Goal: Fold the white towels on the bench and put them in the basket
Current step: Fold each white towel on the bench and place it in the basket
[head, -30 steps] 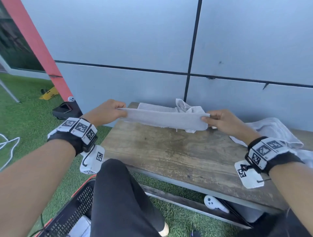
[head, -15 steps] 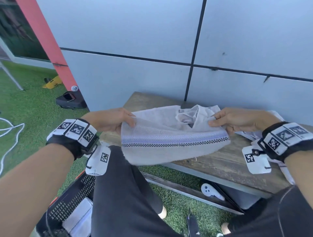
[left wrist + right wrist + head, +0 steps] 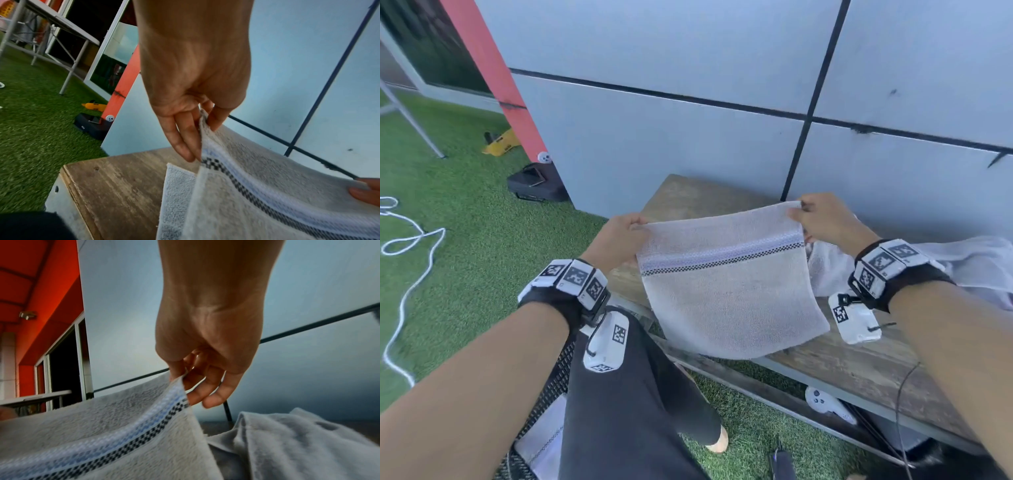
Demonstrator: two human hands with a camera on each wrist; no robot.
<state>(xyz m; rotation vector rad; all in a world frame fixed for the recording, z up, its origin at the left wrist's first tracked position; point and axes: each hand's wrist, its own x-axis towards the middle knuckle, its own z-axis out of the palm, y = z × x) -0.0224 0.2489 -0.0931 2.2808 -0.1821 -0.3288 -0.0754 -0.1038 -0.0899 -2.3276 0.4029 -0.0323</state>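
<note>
A white towel (image 3: 726, 291) with a blue and black checked stripe hangs folded in the air above the wooden bench (image 3: 852, 373). My left hand (image 3: 619, 236) pinches its top left corner, and my right hand (image 3: 822, 219) pinches the top right corner. The left wrist view shows the towel (image 3: 257, 186) pinched between thumb and fingers (image 3: 185, 139). The right wrist view shows the same pinch on the towel's (image 3: 115, 426) corner. More white towels (image 3: 969, 267) lie crumpled on the bench at the right. A dark basket (image 3: 544, 404) with a folded towel inside sits on the grass under my left arm.
A grey panelled wall (image 3: 688, 102) rises right behind the bench. A white controller (image 3: 825, 404) lies on the shelf under the bench. On the green turf to the left lie a white rope (image 3: 407, 260), a black case (image 3: 534, 181) and a yellow tool (image 3: 500, 144). My dark-trousered leg (image 3: 626, 411) is beside the basket.
Both hands have lifted the towel off the bench and drawn it nearer; it now hangs flat with the stripe across the upper part. The view has shifted to the left.
</note>
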